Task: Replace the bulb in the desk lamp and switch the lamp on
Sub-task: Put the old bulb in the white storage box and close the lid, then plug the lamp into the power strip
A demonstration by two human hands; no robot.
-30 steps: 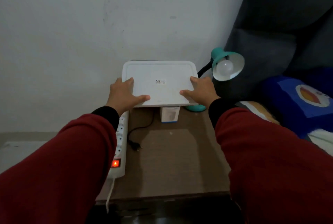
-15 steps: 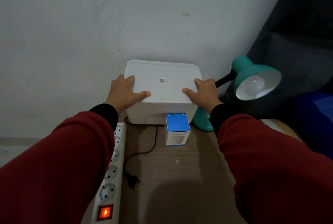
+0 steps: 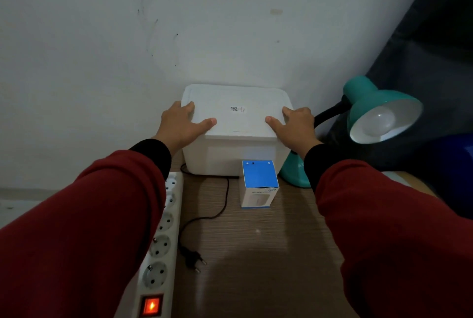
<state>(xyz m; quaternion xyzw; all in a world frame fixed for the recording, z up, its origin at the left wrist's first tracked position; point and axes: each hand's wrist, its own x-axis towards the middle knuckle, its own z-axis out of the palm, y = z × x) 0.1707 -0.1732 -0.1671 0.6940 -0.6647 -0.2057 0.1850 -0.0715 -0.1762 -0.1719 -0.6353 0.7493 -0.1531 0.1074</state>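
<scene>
A teal desk lamp [image 3: 368, 97] stands at the right of the wooden desk [image 3: 268, 253], its shade tilted toward me with a white bulb [image 3: 378, 123] screwed in and unlit. A small blue-and-white bulb carton [image 3: 259, 184] stands upright in front of a white plastic box [image 3: 238, 156] at the wall. My left hand [image 3: 179, 125] grips the box's left top edge and my right hand [image 3: 294, 125] grips its right top edge, both thumbs on the lid. The lamp's black plug [image 3: 193, 260] lies loose on the desk.
A white power strip [image 3: 161, 241] runs along the desk's left edge, its red switch [image 3: 151, 305] glowing. The lamp's teal base [image 3: 294, 171] sits just right of the box, partly behind my right wrist. Dark fabric [image 3: 422, 61] fills the right side beyond the lamp.
The white box came down from a raised position and now stands on the desk against the wall. Both hands keep hold of it. The view moved closer and tilted downward.
</scene>
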